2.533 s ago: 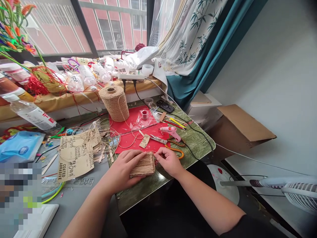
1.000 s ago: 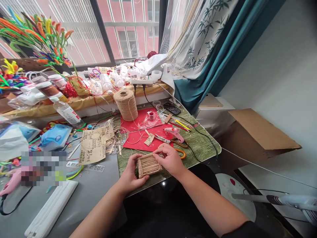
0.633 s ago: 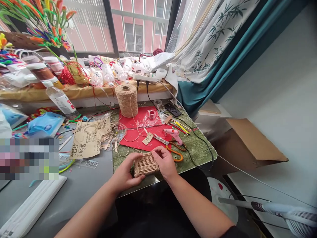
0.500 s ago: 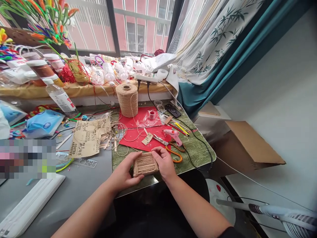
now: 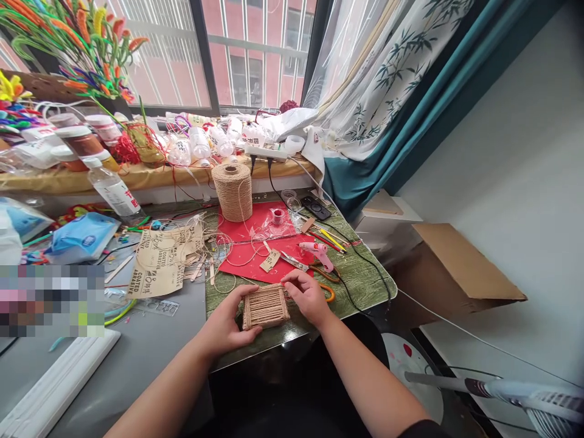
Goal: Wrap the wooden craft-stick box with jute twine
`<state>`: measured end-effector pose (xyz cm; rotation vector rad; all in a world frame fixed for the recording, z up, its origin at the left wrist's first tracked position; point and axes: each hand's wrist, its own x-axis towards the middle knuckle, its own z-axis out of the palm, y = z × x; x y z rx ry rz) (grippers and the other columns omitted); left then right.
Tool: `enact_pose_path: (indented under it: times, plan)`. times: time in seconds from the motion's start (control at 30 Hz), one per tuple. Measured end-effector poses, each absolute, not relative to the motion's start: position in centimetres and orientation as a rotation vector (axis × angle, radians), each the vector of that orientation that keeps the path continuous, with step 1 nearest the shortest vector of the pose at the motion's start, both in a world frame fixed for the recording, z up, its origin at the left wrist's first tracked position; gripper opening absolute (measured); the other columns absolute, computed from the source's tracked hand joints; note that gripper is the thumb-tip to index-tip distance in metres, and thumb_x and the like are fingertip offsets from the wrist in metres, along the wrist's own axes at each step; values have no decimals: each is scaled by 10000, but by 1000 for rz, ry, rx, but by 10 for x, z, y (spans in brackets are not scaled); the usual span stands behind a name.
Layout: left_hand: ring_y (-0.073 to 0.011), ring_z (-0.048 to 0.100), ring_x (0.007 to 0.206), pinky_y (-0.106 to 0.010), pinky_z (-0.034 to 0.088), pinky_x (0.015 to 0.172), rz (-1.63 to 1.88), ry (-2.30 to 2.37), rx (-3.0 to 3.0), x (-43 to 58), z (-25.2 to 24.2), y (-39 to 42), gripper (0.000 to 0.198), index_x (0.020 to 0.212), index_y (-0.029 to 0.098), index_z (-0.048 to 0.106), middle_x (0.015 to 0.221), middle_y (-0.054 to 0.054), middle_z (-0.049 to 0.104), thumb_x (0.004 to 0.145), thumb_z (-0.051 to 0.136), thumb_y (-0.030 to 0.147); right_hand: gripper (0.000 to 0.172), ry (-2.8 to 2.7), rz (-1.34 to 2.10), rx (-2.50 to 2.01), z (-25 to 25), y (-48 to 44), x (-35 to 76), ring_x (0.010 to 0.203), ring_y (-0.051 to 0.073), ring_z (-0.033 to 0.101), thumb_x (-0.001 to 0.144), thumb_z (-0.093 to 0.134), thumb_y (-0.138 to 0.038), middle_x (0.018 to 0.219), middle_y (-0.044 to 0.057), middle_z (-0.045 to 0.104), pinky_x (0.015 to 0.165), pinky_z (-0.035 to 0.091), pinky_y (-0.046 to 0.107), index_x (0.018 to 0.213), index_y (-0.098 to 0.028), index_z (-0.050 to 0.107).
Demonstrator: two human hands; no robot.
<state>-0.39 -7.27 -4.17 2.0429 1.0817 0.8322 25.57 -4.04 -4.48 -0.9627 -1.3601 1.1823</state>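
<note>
A small square frame wrapped in jute twine (image 5: 265, 306) is held just above the near edge of the green table (image 5: 365, 277). My left hand (image 5: 225, 325) grips its left side and lower corner. My right hand (image 5: 306, 296) pinches its upper right corner, fingers curled over the edge. A loose strand of twine runs from the frame toward a big jute twine spool (image 5: 233, 191) standing at the back of a red sheet (image 5: 255, 243).
A pink glue gun (image 5: 316, 253), orange-handled scissors (image 5: 319, 281) and a phone (image 5: 317, 208) lie right of the red sheet. Sandpaper sheets (image 5: 159, 267) and wooden sticks lie to the left. Bottles and a power strip (image 5: 266, 152) crowd the windowsill. A cardboard box (image 5: 456, 267) sits on the floor.
The twine-wrapped frame has been lifted and turned flat-face up between both hands. The view shifted left, then steadied. My right hand moved from its right edge to its upper corner.
</note>
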Motion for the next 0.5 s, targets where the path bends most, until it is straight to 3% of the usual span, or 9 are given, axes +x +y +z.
enact_pose_path:
  times: [0.13, 0.3, 0.5]
  plan:
    - [-328, 594, 1311, -498, 494, 1129, 837, 1078, 2018, -4, -44, -72, 771, 1476, 266, 407, 1406, -137, 580, 794, 768, 280, 199, -1656, 985, -982, -32, -38, 272, 765, 189, 612, 956, 705, -390, 836, 39, 663, 725, 503, 318, 875, -211, 739]
    - [-336, 612, 1283, -522, 508, 1103, 861, 1069, 2012, -2, -44, -73, 769, 1471, 263, 416, 1391, -142, 586, 788, 767, 266, 157, -1700, 788, -1086, -28, -43, 266, 748, 190, 575, 982, 648, -337, 827, 36, 634, 708, 474, 324, 900, -220, 713]
    - [-335, 603, 1294, -520, 510, 1104, 864, 1085, 2068, -1, -41, -74, 773, 1481, 243, 406, 1406, -157, 568, 793, 757, 274, 216, -1338, 1069, -1111, -52, -54, 245, 635, 154, 551, 964, 662, -409, 730, -12, 603, 622, 452, 283, 865, -217, 645]
